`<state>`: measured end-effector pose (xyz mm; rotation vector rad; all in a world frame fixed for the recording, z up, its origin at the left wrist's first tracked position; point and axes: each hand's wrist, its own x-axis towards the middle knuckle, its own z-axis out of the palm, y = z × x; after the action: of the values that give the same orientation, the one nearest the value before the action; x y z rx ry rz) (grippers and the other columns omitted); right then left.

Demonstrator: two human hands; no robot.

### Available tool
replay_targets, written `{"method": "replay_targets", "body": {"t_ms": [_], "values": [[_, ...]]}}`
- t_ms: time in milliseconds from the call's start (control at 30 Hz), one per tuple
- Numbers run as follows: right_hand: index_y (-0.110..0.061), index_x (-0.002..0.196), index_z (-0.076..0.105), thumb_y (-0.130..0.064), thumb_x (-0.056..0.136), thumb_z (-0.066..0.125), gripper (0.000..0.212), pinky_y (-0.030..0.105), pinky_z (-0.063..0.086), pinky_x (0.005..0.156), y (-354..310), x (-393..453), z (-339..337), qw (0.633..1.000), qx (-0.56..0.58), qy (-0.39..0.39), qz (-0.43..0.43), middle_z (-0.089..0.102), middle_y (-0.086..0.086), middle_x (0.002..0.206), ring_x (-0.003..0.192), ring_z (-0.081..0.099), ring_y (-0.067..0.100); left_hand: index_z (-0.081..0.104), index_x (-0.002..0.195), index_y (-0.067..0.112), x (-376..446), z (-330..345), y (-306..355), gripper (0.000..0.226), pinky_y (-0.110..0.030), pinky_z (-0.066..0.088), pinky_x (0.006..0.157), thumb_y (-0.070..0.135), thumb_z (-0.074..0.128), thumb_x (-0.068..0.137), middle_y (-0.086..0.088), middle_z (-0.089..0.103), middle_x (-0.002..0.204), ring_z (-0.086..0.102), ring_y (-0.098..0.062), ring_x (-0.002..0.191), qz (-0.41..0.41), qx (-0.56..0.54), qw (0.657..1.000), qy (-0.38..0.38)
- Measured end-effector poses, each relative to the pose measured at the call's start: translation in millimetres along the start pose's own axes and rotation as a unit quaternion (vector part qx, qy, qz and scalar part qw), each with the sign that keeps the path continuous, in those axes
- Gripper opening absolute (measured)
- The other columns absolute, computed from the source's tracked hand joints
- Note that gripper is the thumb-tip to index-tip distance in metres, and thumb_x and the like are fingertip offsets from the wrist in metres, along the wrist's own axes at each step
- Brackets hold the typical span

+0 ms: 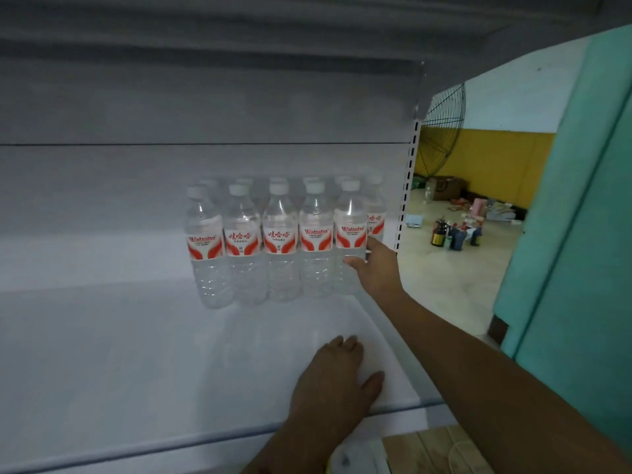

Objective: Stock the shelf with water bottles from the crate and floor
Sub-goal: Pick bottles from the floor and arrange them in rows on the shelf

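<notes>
A white shelf [102, 336] is seen filling most of the view, and a block of water bottles [280, 241] is stood upright in rows toward its back right, labels facing out. The rightmost front bottle [349, 234] is gripped low on its side by the right hand [374, 265], thumb against its front and fingers hidden behind it. The left hand [337, 378] is laid flat on the shelf surface nearer the front edge, fingers straight, nothing held

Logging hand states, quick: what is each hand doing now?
Left hand: open, flat on white metal shelf.
Right hand: gripping clear plastic red-labelled water bottle.
</notes>
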<state>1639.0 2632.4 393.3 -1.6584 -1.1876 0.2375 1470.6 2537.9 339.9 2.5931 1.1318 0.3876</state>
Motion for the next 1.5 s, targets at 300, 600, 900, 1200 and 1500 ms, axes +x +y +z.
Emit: {"method": "replay_targets", "body": {"t_ms": [300, 600, 900, 1200, 1500], "values": [[-0.007, 0.126, 0.058, -0.022, 0.083, 0.077, 0.05, 0.035, 0.051, 0.096, -2, -14, -12, 0.999, -0.009, -0.024, 0.048, 0.065, 0.008, 0.122, 0.105, 0.064, 0.023, 0.03, 0.148, 0.022, -2, -3, 0, 0.066, -0.024, 0.016, 0.115, 0.054, 0.044, 0.092, 0.008, 0.026, 0.155, 0.024, -0.01, 0.141, -0.029, -0.044, 0.999, 0.011], [-0.011, 0.131, 0.056, -0.03, 0.085, 0.074, 0.053, 0.02, 0.043, 0.091, -55, -138, 17, 0.991, -0.042, -0.12, -0.046, 0.063, 0.004, 0.125, 0.11, 0.059, 0.017, 0.032, 0.147, 0.018, -93, -66, -49, 0.058, -0.022, 0.013, 0.114, 0.045, 0.042, 0.096, 0.002, 0.031, 0.153, 0.024, -0.011, 0.142, -0.121, -0.06, 0.973, 0.186], [-0.012, 0.127, 0.059, -0.023, 0.084, 0.073, 0.047, 0.028, 0.046, 0.097, -195, -286, 163, 0.944, 0.073, -0.262, -0.186, 0.063, 0.002, 0.124, 0.113, 0.058, 0.018, 0.042, 0.142, 0.012, -312, -131, -147, 0.049, -0.027, 0.028, 0.11, 0.026, 0.047, 0.096, -0.004, 0.043, 0.146, 0.04, -0.018, 0.134, -0.291, -0.045, 0.91, 0.292], [-0.014, 0.131, 0.056, -0.024, 0.087, 0.07, 0.047, 0.023, 0.043, 0.096, -251, -465, 290, 0.847, 0.11, -0.447, -0.265, 0.059, 0.001, 0.129, 0.118, 0.055, 0.015, 0.044, 0.14, 0.013, -505, -118, -217, 0.047, -0.017, 0.031, 0.091, 0.018, 0.044, 0.094, -0.006, 0.05, 0.141, 0.046, -0.02, 0.128, -0.465, -0.052, 0.813, 0.347], [-0.013, 0.129, 0.057, -0.023, 0.087, 0.07, 0.045, 0.028, 0.045, 0.095, -218, -581, 389, 0.764, 0.06, -0.595, -0.242, 0.06, 0.002, 0.128, 0.117, 0.056, 0.017, 0.044, 0.14, 0.015, -603, -26, -265, 0.046, -0.026, 0.04, 0.095, 0.019, 0.044, 0.095, -0.006, 0.051, 0.139, 0.05, -0.023, 0.123, -0.587, -0.092, 0.724, 0.35]]}}
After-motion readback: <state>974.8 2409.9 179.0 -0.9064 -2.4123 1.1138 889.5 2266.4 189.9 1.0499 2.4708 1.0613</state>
